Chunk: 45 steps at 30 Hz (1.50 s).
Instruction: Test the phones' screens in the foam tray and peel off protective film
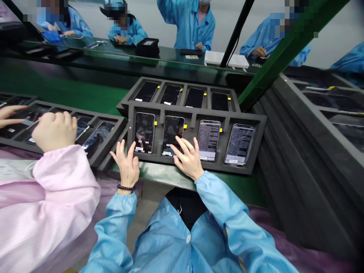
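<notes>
A dark foam tray (196, 168) lies before me with several phones in slots. My left hand (127, 163) hovers open, fingers spread, at the tray's near left edge by the leftmost phone (145, 132). My right hand (187, 157) is open too, fingers spread over the lower end of the second phone (173, 132). The two phones to the right (209, 138) (239, 143) show lit screens with text. Neither hand holds anything.
A second foam tray (176, 81) with dark phones sits just behind. A co-worker in a pink sleeve (57, 178) works at another tray (108, 151) on my left. Stacked foam trays (313, 151) rise on the right. Several people in blue coats stand across the green conveyor (71, 94).
</notes>
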Each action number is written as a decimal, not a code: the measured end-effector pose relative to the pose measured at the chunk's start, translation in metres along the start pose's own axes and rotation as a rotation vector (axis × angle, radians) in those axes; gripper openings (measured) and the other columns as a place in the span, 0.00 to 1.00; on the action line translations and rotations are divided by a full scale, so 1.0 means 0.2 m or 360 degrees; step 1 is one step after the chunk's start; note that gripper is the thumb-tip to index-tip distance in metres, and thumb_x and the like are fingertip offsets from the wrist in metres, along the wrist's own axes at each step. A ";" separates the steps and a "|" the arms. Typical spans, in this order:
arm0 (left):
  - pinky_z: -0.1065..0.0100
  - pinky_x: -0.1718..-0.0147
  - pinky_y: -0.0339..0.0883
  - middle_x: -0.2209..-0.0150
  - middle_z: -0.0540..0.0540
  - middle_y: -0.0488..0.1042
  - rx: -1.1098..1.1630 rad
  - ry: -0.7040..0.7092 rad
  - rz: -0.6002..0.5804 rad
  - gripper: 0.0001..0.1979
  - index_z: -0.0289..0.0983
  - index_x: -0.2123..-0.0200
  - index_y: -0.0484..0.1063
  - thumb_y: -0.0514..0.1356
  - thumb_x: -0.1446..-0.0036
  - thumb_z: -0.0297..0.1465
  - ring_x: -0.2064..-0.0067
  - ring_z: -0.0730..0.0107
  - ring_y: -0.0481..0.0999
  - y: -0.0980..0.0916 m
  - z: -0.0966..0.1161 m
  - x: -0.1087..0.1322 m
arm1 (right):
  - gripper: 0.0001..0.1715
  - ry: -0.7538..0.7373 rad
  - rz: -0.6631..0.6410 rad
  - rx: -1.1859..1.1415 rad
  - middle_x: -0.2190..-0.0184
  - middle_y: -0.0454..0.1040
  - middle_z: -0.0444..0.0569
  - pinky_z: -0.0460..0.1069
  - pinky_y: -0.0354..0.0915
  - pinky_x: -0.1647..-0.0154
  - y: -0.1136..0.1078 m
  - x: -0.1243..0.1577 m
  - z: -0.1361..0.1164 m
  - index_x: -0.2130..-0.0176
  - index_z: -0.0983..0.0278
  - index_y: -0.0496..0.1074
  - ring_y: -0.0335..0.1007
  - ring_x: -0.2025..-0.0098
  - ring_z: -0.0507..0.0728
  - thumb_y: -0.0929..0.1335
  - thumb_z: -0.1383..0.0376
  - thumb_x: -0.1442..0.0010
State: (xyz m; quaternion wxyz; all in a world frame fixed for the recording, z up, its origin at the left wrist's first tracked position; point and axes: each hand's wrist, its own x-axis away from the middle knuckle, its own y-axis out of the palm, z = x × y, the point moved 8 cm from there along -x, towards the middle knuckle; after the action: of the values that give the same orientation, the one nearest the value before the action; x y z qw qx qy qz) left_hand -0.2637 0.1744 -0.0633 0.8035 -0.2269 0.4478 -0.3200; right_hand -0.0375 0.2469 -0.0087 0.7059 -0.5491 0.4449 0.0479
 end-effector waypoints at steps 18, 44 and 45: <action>0.31 0.33 0.21 0.24 0.40 0.39 -0.0070 0.0237 -0.0298 0.27 0.48 0.32 0.61 0.45 0.30 0.45 0.24 0.42 0.36 0.08 0.05 -0.01 | 0.13 -0.0264 0.0017 -0.0176 0.40 0.74 0.53 0.64 0.46 0.26 0.00 0.04 -0.10 0.53 0.61 0.77 0.68 0.40 0.60 0.66 0.65 0.34; 0.54 0.42 0.70 0.44 0.36 0.75 0.1106 -0.0514 -0.0172 0.37 0.37 0.34 0.58 0.63 0.44 0.41 0.45 0.57 0.78 0.13 -0.33 -0.10 | 0.11 -0.0203 0.0017 -0.0134 0.42 0.76 0.52 0.64 0.49 0.28 -0.09 0.13 0.04 0.56 0.61 0.79 0.69 0.42 0.60 0.67 0.66 0.35; 0.55 0.43 0.71 0.45 0.36 0.75 0.1117 -0.0513 -0.0181 0.37 0.37 0.34 0.58 0.64 0.44 0.40 0.45 0.57 0.78 0.14 -0.33 -0.11 | 0.12 -0.0206 0.0016 -0.0146 0.42 0.76 0.52 0.64 0.50 0.28 -0.08 0.12 0.03 0.55 0.61 0.79 0.69 0.42 0.60 0.67 0.66 0.35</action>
State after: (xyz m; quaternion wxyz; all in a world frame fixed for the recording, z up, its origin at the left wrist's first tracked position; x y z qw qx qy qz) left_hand -0.3208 0.2042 -0.1008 0.8733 -0.0103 0.1658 -0.4580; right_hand -0.0101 0.2350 -0.0132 0.7070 -0.5744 0.3984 0.1072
